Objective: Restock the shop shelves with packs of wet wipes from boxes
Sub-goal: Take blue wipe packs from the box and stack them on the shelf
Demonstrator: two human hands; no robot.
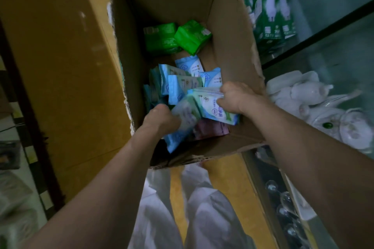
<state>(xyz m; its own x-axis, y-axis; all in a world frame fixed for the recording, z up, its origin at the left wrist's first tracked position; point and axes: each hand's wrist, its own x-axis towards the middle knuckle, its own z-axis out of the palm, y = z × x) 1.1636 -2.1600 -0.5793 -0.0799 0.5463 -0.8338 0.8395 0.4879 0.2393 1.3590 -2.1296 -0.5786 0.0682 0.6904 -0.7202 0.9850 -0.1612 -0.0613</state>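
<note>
box (232,46): walls around both grips
left grip (162,117): curled round blue packs (176,139)
right grip (235,97): clasping pale-green pack (214,110)
green packs (176,37): well beyond both grips

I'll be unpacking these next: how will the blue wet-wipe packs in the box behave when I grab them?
Probably soft and floppy: the blue packs lie bent and slumped in the box. Likely light, as the left hand and right hand each hold some unaided. Their glossy film may be slippery.
</note>
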